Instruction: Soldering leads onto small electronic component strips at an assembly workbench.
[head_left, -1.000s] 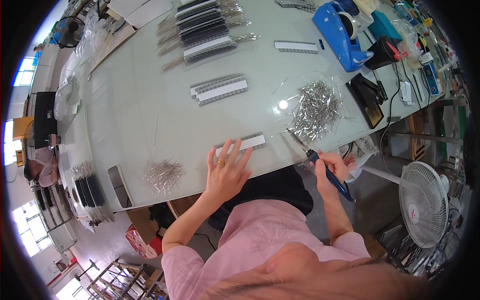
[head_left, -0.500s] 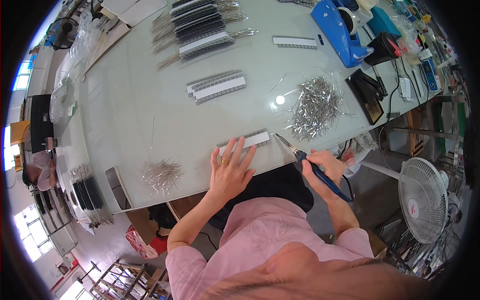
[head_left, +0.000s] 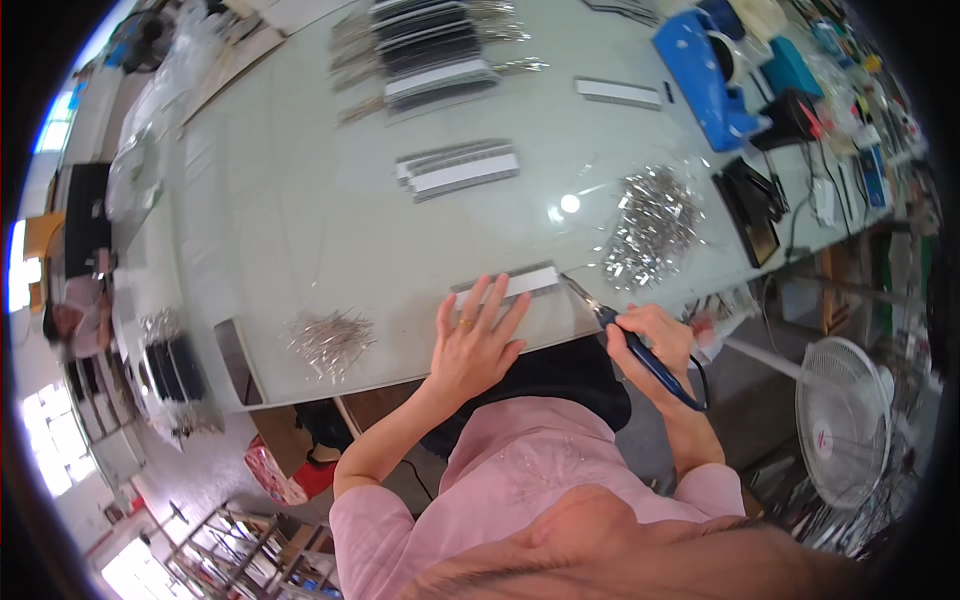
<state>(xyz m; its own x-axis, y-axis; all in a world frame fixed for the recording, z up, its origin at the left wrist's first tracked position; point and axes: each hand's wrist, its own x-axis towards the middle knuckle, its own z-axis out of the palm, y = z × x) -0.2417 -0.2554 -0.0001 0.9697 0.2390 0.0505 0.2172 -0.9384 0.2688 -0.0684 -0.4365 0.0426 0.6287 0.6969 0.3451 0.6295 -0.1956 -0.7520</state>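
Note:
My left hand (head_left: 475, 338) lies with its fingers stretched and spread over a strip of small grey pieces with a white band (head_left: 533, 282) near the table's front edge. The fingers hide the strip's left part. My right hand (head_left: 652, 345) is wrapped round the dark blue handle of a soldering iron (head_left: 640, 352). Its metal tip points up and left and sits at the strip's right end; whether it touches cannot be made out. To the right lies a big heap of thin silvery wire leads (head_left: 652, 228). A smaller pile of leads (head_left: 332, 343) lies left of my left hand.
Similar strips (head_left: 465, 170) lie stacked mid-table, and another strip (head_left: 618, 93) lies farther back. Dark bundles with wires (head_left: 430, 45) stand at the back. A blue tape dispenser (head_left: 700, 80) and a black stand (head_left: 747, 210) are at right. A white fan (head_left: 845, 420) stands beside the table.
The whole view has shifted a little and blurred. The soldering iron's tip has come closer to the right end of the strip. My left hand stays spread on it.

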